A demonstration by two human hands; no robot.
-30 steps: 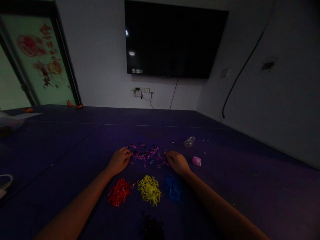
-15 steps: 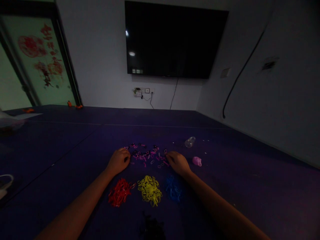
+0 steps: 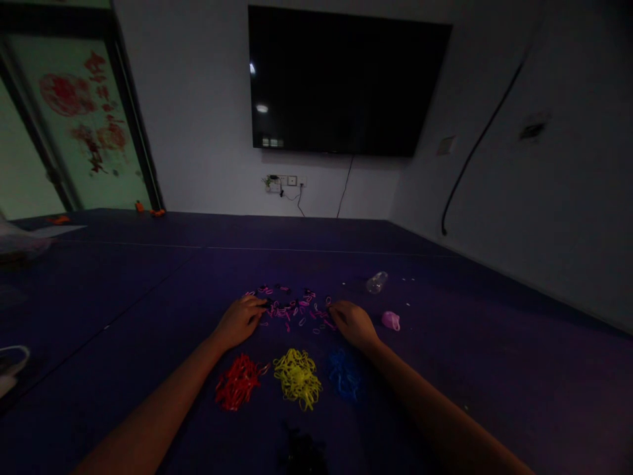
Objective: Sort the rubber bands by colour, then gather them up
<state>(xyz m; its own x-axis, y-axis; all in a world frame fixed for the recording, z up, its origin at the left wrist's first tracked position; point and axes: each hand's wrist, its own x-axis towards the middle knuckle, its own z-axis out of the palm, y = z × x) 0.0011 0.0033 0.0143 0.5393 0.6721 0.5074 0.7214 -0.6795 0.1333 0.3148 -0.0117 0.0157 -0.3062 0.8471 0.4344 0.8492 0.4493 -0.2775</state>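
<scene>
Several small pink and black rubber bands lie scattered between my two hands. My left hand reaches into their left side, with finger and thumb tips close together at a dark band. Whatever is between those tips is too small and dark to make out. At the right edge of the scatter rests my right hand, fingers curled down and tips together near the bands; any held item is hidden. Closer to me are a red rubber band pile, a yellow pile, a blue pile and a dark black pile.
A clear plastic container lies beyond my right hand, with a crumpled pink item nearer. White scraps dot the purple surface. A white looped object is at far left. A television hangs on the wall.
My left hand has moved right and slightly inward, its fingers now stretched to a dark band among the scatter. My right hand stays nearly in place. The piles look unchanged.
</scene>
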